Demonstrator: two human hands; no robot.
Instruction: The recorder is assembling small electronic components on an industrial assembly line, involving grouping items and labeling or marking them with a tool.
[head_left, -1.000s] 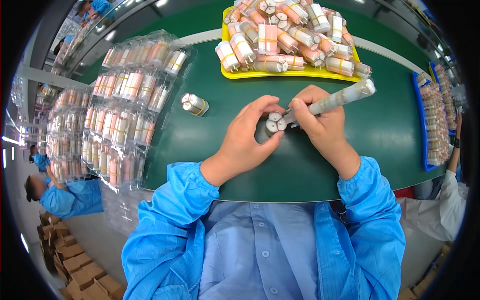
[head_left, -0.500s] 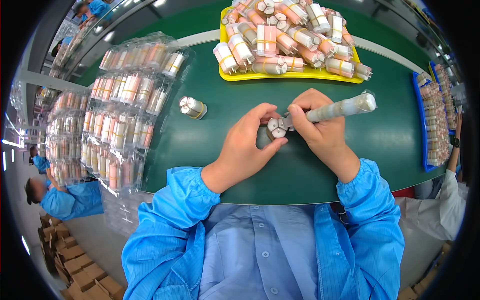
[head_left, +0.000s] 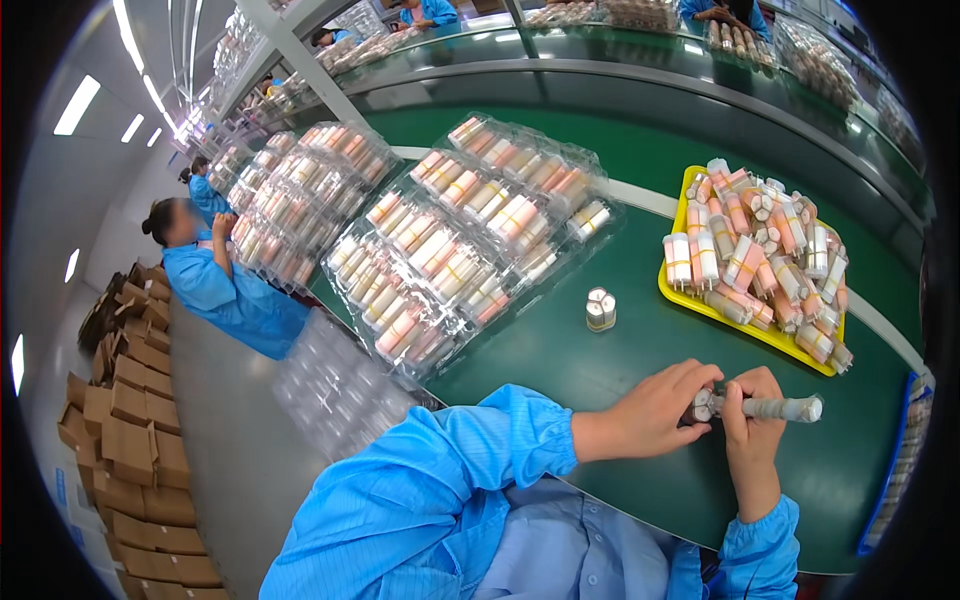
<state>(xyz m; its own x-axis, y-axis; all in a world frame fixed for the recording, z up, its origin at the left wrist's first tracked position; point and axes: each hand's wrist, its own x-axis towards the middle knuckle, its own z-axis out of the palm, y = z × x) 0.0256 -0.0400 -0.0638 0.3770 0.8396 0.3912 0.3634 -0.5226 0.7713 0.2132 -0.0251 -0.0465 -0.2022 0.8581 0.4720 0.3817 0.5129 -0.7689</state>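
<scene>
Clear plastic blister trays (head_left: 470, 250) of pink, white and orange tubes sit stacked on the green bench (head_left: 620, 470), left of centre. More such trays (head_left: 300, 200) lie further left. Brown cardboard boxes (head_left: 130, 420) are stacked on the floor at far left.

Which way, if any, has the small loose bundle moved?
No. The small bundle still stands between the clear packs and the yellow tray's corner; only the camera turned.
</scene>
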